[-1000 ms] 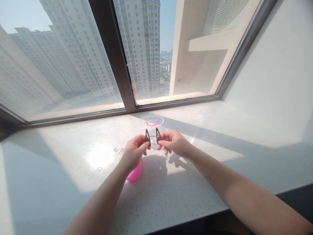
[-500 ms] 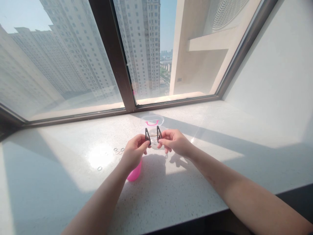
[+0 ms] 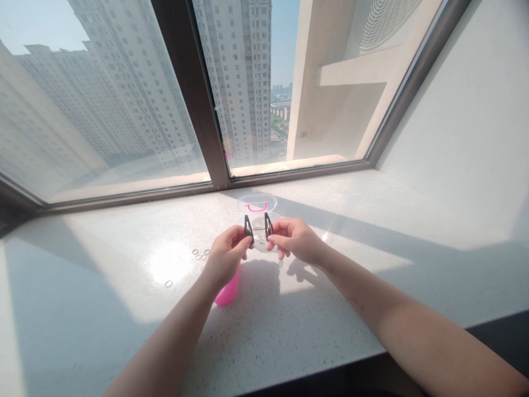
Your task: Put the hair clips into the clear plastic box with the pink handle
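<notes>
Between thumb and fingers, my left hand [image 3: 228, 246] pinches a black snap hair clip [image 3: 248, 228], its narrow end pointing up. My right hand [image 3: 296, 240] pinches a second black snap hair clip [image 3: 268, 225] in the same upright way. The two clips are a small gap apart. Behind them stands a clear plastic container [image 3: 261, 242], partly hidden by my hands. Its clear lid with a pink handle [image 3: 257, 208] is just beyond it. Below my left wrist is a bright pink object [image 3: 226, 294], mostly covered by the hand and forearm.
Several small ring-shaped bands [image 3: 201, 257] lie left of my left hand, with another ring [image 3: 168, 284] nearer me. All rest on the pale speckled windowsill [image 3: 289, 336]. A brown window frame [image 3: 136, 199] borders the back, and a white wall [image 3: 475, 138] rises on the right.
My left hand and its clip have shifted very slightly left and up, widening the gap between the clips a little. The right hand looks the same.
</notes>
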Available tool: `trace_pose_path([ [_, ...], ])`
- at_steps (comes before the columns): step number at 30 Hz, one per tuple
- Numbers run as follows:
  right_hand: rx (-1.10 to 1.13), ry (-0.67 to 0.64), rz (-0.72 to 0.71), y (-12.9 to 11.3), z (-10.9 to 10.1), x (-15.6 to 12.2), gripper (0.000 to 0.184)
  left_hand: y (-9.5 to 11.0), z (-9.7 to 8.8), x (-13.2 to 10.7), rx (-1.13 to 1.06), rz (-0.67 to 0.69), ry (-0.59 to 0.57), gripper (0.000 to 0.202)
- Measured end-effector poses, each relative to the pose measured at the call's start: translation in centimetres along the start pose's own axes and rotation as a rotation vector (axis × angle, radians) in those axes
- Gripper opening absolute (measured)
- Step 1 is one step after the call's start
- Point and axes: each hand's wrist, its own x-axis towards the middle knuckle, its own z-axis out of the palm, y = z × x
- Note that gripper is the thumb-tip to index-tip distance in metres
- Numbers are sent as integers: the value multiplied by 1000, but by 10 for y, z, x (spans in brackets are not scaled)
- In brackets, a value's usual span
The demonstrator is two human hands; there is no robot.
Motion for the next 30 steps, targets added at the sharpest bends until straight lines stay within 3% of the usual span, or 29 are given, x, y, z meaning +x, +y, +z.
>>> trace_pose_path([
  [30, -22, -13, 24, 1, 1, 0, 12, 8, 1, -4, 13, -10, -1, 11],
])
